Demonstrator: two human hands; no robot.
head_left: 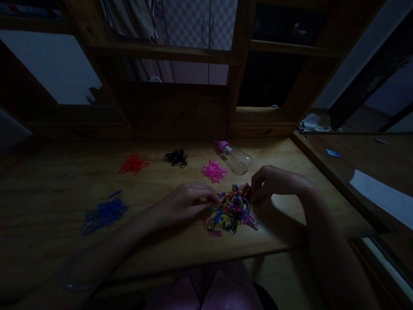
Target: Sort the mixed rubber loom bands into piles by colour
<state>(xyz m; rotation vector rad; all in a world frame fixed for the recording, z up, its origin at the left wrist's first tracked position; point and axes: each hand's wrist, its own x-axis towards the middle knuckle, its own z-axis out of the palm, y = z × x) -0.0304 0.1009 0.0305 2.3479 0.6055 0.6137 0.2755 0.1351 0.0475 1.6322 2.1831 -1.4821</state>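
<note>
Heap of thin bands in mixed colours (229, 209) on the wooden table (151, 184), close to the front edge and right of the middle, with red, yellow, blue, pink and black strands tangled together. Reaching in from the left, the left hand (189, 200), palm down, thumb and fingers drawn near each other at the upper left edge of the heap. At the opposite edge, the right hand (271, 183), bent down at the wrist, with curled fingertips against the bands. Both grips nearly closed at the tips; impossible to make out in this dim light whether either pinches a strand or only touches the tangle.

Beyond the heap, just above the left fingertips, a small pink pile (214, 171). Farther back and to the left, a black pile (176, 158), then a red pile (133, 163) well apart from it. Nearer the front on the left, past the left forearm, a loose blue pile (104, 214), with one short blue piece just beside its far end. Behind the right hand and next to the pink pile, a clear bottle (238, 160) lying on its side, purple cap (223, 145) pointing away to the left.

Around the left forearm, a clear bangle (67, 280). Off to the right, on a separate brown surface (340, 181), a white sheet of paper (388, 201) and a small blue card (333, 153). Along the back, a wooden shelf unit (244, 73).
</note>
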